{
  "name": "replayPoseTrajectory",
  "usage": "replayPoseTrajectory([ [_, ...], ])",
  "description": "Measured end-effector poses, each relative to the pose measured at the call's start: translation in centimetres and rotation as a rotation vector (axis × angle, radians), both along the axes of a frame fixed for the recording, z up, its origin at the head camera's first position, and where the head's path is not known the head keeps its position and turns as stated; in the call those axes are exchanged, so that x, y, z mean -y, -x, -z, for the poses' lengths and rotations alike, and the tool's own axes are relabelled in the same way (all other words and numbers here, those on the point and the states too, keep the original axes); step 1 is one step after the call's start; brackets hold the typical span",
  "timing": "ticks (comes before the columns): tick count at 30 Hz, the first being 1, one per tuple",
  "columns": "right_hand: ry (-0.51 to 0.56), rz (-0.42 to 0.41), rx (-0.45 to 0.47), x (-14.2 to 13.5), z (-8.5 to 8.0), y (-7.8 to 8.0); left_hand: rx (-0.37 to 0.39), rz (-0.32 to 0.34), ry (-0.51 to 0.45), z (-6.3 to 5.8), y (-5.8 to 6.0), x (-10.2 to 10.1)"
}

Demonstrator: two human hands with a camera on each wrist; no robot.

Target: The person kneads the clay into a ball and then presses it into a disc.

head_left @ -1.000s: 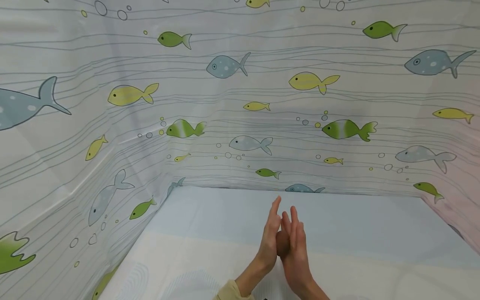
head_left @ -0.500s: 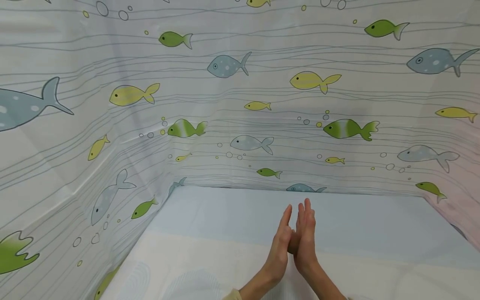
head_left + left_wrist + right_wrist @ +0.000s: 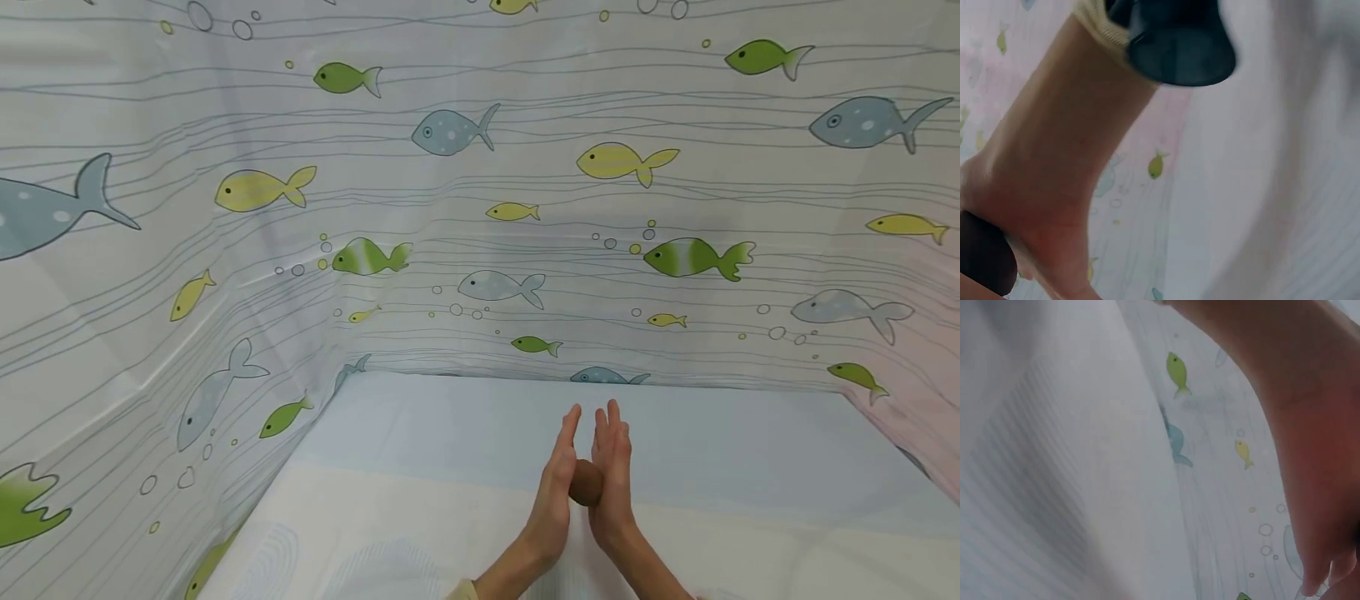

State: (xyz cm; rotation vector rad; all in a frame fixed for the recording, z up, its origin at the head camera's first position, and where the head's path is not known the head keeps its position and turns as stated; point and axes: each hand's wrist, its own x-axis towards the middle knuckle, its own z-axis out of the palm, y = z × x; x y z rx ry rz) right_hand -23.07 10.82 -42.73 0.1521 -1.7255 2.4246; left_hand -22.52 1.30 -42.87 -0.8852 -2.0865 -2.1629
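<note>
A smooth brown ball, like a lump of clay, sits between two facing palms in the head view. My left hand presses it from the left with fingers straight and pointing up and away. On its other side my right hand lies flat against it, fingers also extended. Both hands are above the covered table. In the left wrist view the dark ball shows at the lower left edge beside the left hand. The right wrist view catches only part of the right hand; the ball is mostly out of frame there.
A table covered with a pale blue and cream cloth spreads out under the hands. White sheeting printed with fish stands around it at the back and left, turning pinkish along the right side.
Both hands have shifted right with the ball between them, mostly in the first half second. The palms slide against each other, and more of the ball shows now than half a second ago.
</note>
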Motion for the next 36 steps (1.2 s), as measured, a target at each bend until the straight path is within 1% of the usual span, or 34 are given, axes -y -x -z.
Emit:
replayPoseTrajectory([
  [7,0.019,-0.114,-0.002,1.8,-0.2,-1.6,0.034,-0.084,-0.086,-0.4,1.2,0.3],
  [10,0.035,-0.153,-0.026,2.3,-0.3,-2.2,0.025,-0.119,-0.112,-0.7,1.7,0.6],
  [15,0.047,-0.176,-0.036,2.7,-0.5,-2.8,-0.01,-0.142,-0.124,-1.1,2.5,1.2],
  [19,0.036,-0.182,-0.022,2.9,-0.6,-3.1,-0.005,-0.151,-0.126,-0.9,3.1,1.7],
  [24,0.011,-0.193,-0.029,3.0,-0.8,-3.5,0.039,-0.139,-0.145,-0.3,3.4,2.1],
  [28,0.003,-0.197,-0.028,2.9,-1.1,-3.6,0.097,-0.109,-0.164,0.3,3.1,2.1],
  [31,0.008,-0.178,-0.019,2.7,-1.4,-3.5,0.122,-0.077,-0.166,0.7,2.7,1.9],
  [36,0.038,-0.11,0.017,2.3,-1.8,-2.7,0.095,-0.025,-0.121,1.2,1.6,0.9],
])
